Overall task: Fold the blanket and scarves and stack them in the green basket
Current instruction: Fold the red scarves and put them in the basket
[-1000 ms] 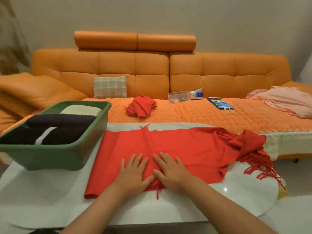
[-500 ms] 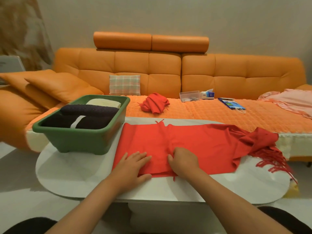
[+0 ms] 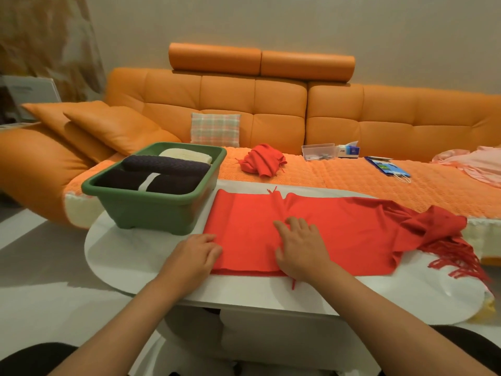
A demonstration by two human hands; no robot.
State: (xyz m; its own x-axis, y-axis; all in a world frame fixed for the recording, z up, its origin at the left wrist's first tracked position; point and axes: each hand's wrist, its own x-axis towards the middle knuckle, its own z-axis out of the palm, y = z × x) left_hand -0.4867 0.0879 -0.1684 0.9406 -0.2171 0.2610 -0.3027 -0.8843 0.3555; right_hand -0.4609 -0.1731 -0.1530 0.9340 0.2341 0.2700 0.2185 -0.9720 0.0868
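Note:
A red scarf [image 3: 352, 232] lies spread on the white table [image 3: 127, 256], folded over on its left part, with its fringed right end bunched near the table's right side. My left hand [image 3: 193, 255] curls its fingers around the scarf's left edge. My right hand [image 3: 301, 246] presses flat on the scarf's middle near the front edge. The green basket [image 3: 151, 199] stands at the table's left and holds folded dark scarves [image 3: 162, 172] and a cream one [image 3: 185, 156]. Another red scarf [image 3: 261, 161] lies crumpled on the sofa, and a pink blanket [image 3: 477, 165] at the far right.
The orange sofa [image 3: 271, 109] runs behind the table, with a plaid cushion [image 3: 215, 128], a clear plastic box [image 3: 317, 151], a tissue pack [image 3: 349, 150] and a blue booklet [image 3: 387, 167] on its seat. Orange pillows [image 3: 108, 123] lie at the left.
My left hand slid left off the scarf's middle to its left edge and curled there. My right hand opened from a bunched grip to lie flat. The view shifted right.

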